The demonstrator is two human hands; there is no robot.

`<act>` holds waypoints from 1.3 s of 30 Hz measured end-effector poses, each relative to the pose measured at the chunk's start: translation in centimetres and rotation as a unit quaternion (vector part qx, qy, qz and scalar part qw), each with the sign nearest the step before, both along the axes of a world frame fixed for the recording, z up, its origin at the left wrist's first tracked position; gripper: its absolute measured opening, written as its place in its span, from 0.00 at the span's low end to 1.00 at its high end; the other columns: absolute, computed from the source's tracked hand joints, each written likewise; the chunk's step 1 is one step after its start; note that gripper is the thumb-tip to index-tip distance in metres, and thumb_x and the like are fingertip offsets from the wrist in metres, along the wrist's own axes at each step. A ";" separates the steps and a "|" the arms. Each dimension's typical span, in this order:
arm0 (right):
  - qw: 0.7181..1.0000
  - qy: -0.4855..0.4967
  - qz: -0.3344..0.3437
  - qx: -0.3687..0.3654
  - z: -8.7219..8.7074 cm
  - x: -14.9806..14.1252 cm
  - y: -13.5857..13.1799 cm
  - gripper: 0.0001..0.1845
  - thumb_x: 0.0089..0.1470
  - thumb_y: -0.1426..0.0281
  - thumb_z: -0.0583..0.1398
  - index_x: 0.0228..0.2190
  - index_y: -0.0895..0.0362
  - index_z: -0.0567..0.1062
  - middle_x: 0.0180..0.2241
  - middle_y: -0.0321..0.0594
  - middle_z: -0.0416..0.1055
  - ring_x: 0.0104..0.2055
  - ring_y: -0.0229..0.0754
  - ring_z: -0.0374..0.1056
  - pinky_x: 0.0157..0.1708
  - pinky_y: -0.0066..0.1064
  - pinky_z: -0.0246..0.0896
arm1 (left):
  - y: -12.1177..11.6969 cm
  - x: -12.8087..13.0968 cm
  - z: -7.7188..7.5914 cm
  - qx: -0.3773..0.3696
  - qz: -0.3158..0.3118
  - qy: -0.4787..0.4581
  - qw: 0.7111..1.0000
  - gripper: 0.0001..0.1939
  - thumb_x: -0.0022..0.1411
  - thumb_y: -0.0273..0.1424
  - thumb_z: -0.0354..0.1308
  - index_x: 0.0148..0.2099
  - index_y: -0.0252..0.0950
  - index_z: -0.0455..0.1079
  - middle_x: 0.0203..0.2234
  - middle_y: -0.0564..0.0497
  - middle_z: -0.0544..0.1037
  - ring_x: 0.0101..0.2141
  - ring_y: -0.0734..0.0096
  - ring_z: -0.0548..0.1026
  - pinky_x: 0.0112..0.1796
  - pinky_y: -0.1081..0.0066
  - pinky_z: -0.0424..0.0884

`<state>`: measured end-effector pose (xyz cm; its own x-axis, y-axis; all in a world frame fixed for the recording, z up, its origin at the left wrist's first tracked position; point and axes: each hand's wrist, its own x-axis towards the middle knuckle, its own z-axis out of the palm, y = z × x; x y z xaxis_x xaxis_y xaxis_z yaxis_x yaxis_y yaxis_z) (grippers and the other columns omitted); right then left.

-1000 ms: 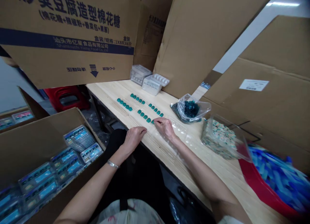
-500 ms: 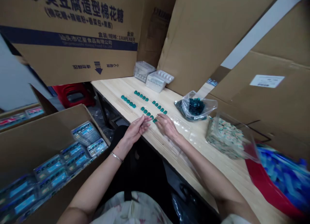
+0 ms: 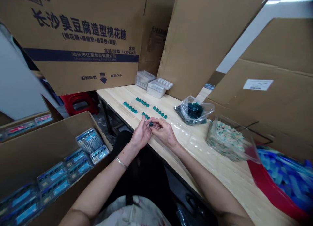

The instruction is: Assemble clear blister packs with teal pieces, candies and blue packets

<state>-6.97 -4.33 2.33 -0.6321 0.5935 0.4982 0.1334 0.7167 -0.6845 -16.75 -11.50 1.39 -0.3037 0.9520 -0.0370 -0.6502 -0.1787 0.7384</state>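
A small dark teal piece is pinched in the fingertips of my right hand, just above the table's front edge. My left hand is palm up beside it, fingers curled and close to the same piece; whatever lies in its palm is hidden. Past my fingers, similar teal pieces lie on the wooden table in short rows: a near-left row, a far-left row, a far-right row and a near-right row partly covered by my hands. Clear plastic trays lie flat right of my right hand.
An open bag of dark teal pieces and a clear tub of small wrapped pieces stand to the right. Beyond is a red basin with blue items. Clear boxes stand at the back. A carton of packs is at left.
My hands have come together, and a dark teal piece now shows between them. The near-right row is now more covered by my fingers. The whole view has tilted up slightly.
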 end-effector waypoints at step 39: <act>0.996 0.078 0.003 0.038 2.3 3.6 -1.3 0.07 0.52 0.71 0.59 0.35 0.56 0.74 0.36 0.42 0.71 0.33 0.38 0.69 0.36 0.31 0.71 | -1.7 0.9 1.4 0.056 0.161 0.430 0.887 0.12 0.60 0.35 0.55 0.40 0.35 0.75 0.34 0.49 0.79 0.33 0.69 0.77 0.37 0.72 0.74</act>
